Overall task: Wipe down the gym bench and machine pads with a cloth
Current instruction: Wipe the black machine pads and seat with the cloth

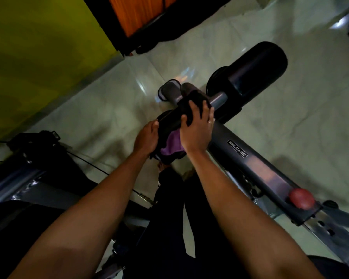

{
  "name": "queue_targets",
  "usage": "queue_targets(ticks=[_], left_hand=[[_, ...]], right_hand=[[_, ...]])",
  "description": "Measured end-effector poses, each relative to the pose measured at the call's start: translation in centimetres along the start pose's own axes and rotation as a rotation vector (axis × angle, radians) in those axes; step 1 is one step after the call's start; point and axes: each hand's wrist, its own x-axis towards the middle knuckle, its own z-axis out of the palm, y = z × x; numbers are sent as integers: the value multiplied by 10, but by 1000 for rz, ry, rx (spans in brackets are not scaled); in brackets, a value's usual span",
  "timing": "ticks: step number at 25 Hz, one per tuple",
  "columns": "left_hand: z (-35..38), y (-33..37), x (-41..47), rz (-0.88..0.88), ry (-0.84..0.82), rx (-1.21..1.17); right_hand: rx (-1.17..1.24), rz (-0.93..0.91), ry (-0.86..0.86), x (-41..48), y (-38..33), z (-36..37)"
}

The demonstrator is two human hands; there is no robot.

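Right hand (197,127) curls over the cloth (172,142), pressing it onto the pad (167,122). Left hand (147,136) seems to grip the pad's end. The cloth's loose tail could slip off mid-wipe.

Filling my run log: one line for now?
wiping | left hand grips roller pad | right hand grips cloth on pad

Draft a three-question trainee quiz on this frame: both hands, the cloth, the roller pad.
1. True or false: the right hand holds the purple-and-black cloth against the black foam roller pad.
2. The left hand grips: A) a dumbbell; B) the roller pad's end; C) a spray bottle.
3. Fill in: the label on the grey steel beam reads ____.
Key: 1 true; 2 B; 3 WELCARE.
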Motion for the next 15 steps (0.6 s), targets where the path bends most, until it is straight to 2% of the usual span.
queue_targets(ticks=[2,5,8,12,15], left_hand=[[0,-3,4,6,-19,8],[-2,-5,5,-3,-56,-13],[-4,-15,1,14,-80,-109],[5,-11,-17,11,21,-84],[15,-4,-39,103,107,-10]], right_hand=[[56,34,-8,0,-1,-2],[19,-150,-46,-71,-3,18],[5,-193,-131,-127,-2,33],[-83,-251,-80,-74,1,23],[-9,-49,0,-31,6,13]])
